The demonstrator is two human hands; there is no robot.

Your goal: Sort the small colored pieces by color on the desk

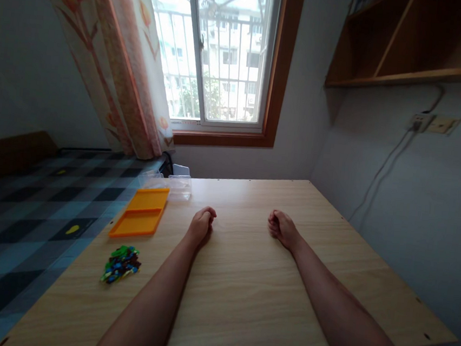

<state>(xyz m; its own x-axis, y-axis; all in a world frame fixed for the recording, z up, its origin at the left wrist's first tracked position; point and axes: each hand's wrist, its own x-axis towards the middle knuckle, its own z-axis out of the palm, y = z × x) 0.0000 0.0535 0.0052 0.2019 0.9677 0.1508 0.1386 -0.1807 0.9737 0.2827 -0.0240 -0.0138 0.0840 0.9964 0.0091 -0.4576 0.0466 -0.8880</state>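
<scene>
Left hand (201,225), right hand (284,230): each grip curled into a fist, resting on wooden surface (244,288). Left side: colourful small pieces (121,265), near; orange tray (146,200), farther; clear containers (179,188), far.

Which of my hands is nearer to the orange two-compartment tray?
Left. Your left hand rests on the wooden table, right of the orange two-compartment tray and apart from it; your right hand lies farther off, on the same side.

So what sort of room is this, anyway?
Probably a bedroom in a home: what looks like a bed, covered in checks, stands at the left, and a tulip-patterned curtain hangs by the window.
</scene>
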